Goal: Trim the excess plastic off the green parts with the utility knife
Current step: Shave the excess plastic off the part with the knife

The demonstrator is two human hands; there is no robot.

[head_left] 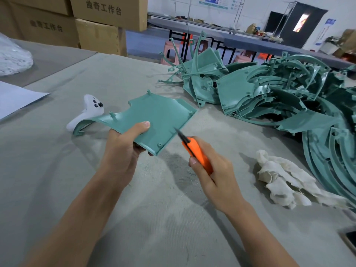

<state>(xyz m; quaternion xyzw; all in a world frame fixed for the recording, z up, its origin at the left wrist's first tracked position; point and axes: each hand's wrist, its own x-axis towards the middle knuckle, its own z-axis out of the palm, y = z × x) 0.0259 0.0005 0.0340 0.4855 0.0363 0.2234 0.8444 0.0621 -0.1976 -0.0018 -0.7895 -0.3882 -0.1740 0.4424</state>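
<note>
My left hand grips a curved green plastic part by its near edge, thumb on top, holding it just above the table. My right hand is curled round an orange utility knife. The knife's dark blade points up and left and meets the right edge of the green part. A large heap of green parts lies at the right and far right of the table.
A white handheld controller lies behind the held part's left tail. A crumpled white cloth sits to the right of my right hand. Grey felt covers the table. Cardboard boxes stand at the back left; a phone lies at the right edge.
</note>
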